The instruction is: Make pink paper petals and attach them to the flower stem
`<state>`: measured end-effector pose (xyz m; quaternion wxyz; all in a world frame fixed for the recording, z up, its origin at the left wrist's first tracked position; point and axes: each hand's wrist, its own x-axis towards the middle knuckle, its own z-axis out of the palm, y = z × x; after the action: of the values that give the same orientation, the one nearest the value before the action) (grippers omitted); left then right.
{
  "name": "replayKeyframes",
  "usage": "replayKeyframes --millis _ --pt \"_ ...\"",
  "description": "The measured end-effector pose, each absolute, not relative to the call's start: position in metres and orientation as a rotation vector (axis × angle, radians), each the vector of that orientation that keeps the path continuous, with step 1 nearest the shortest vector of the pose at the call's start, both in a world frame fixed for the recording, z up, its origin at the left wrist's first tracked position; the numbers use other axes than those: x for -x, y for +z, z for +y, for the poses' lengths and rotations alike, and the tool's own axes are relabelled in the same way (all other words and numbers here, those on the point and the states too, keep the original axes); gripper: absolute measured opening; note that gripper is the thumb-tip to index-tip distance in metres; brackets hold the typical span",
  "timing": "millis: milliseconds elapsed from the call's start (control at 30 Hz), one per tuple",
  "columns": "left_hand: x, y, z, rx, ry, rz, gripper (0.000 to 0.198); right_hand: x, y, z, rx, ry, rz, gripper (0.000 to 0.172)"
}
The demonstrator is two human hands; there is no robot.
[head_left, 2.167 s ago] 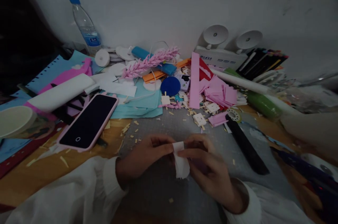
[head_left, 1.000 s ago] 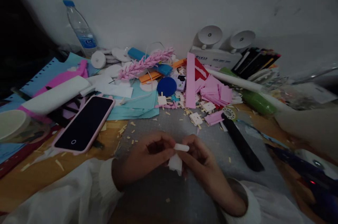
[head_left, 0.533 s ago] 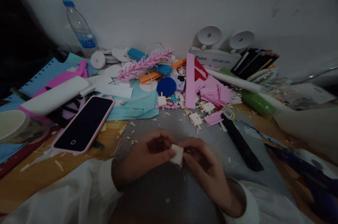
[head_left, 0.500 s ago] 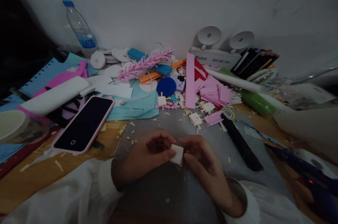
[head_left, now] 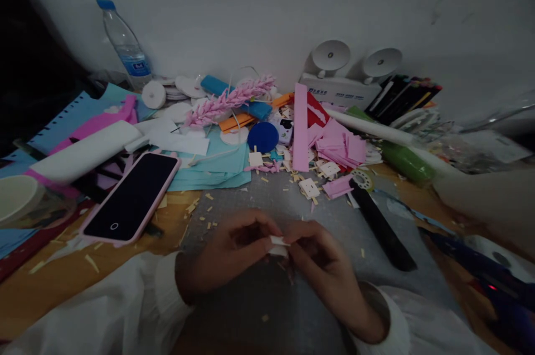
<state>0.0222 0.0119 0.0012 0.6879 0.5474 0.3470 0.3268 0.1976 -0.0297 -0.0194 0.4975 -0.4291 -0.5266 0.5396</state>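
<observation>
Left hand (head_left: 234,252) and right hand (head_left: 324,266) are both pinching a little folded paper scrap (head_left: 278,244), creasing it over the table (head_left: 62,282).

Craft desk: paper scraps (head_left: 338,149) everywhere

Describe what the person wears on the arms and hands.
Both arms are in loose, long white sleeves: the left sleeve and the right sleeve each end in a cuff at the wrist. The left hand and right hand are without gloves; no ring or watch shows in the dim light.
</observation>
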Motion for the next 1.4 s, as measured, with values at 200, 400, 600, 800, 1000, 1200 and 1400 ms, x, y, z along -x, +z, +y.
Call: replayKeyframes --millis 200,400,600,800,1000,1200,1400 --pt "-0.0238 -0.0004 0.0098 -1.227 0.692 0.852 0.008 -0.1976 -0.0176 -0.0307 1.07 1.181 -1.369 0.007" --pt "-0.0222 -0.0007 0.0089 -1.426 0.752 0.916 0.004 -0.194 -0.0163 -0.0299 1.067 1.387 -1.24 0.009" --pt "-0.0245 0.0017 0.0101 -1.344 0.759 0.836 0.005 -0.1963 -0.0204 -0.031 1.108 1.176 -1.332 0.005" --pt "-0.0227 -0.0007 0.0109 -1.453 0.795 0.901 0.007 -0.1933 -0.0141 -0.0294 1.101 1.277 -1.299 0.007" --pt "-0.0237 -0.0039 0.0083 -1.38 0.821 0.867 0.011 -0.1955 -0.0156 -0.0299 1.143 1.122 -1.411 0.005" --pt "-0.0239 0.0016 0.0077 -1.489 0.785 0.949 0.006 -0.195 -0.0184 -0.0293 1.117 1.12 -1.405 0.008" --pt "-0.0221 0.0007 0.007 -1.525 0.8 0.873 0.01 -0.1957 -0.0144 -0.0276 1.163 1.0 -1.511 0.008"
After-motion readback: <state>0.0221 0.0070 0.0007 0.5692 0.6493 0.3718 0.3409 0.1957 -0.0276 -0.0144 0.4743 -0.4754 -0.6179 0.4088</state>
